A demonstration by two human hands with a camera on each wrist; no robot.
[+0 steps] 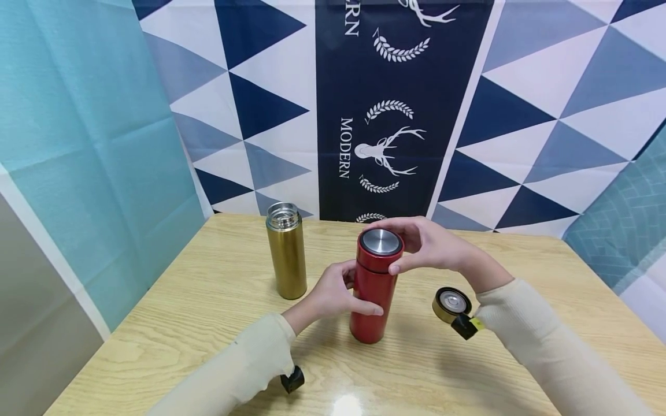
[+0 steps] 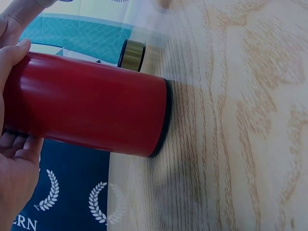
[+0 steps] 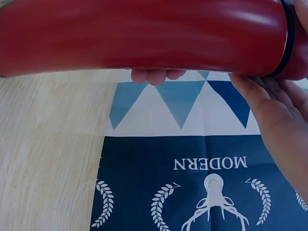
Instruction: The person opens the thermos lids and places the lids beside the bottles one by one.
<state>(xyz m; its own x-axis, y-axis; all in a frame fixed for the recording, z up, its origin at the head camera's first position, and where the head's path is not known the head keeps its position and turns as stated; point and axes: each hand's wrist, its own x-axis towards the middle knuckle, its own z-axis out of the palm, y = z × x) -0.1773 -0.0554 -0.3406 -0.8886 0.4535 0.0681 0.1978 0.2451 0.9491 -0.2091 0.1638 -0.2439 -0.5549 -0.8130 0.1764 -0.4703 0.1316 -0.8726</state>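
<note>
My right hand (image 1: 434, 245) comes over the top of the red flask (image 1: 373, 289), its fingers (image 1: 403, 226) curled round the rim of the red cap (image 1: 381, 249), thumb on the near side and the rest wrapping the far side, so I pinch the cap from above. My left hand (image 1: 333, 294) sits lower, fingers (image 1: 366, 308) curled round the middle of the body, thumb across the front; the left wrist view shows that thumb (image 2: 12, 62) lying on the red wall. The flask stands upright on the bench (image 1: 208, 312), near its middle, base flat on the wood, so its long axis runs straight up between my two grips: cap hand above, body hand below, both touching it. The cap's line of turning is that same upright axis, and my right hand is the one on it.

Just beside my right forearm, toward the right edge of the bench, a gold lid (image 1: 451, 304) lies apart from everything. Toward the far left, well apart from my left hand, a gold flask (image 1: 287, 251) stands upright with its mouth uncovered.
</note>
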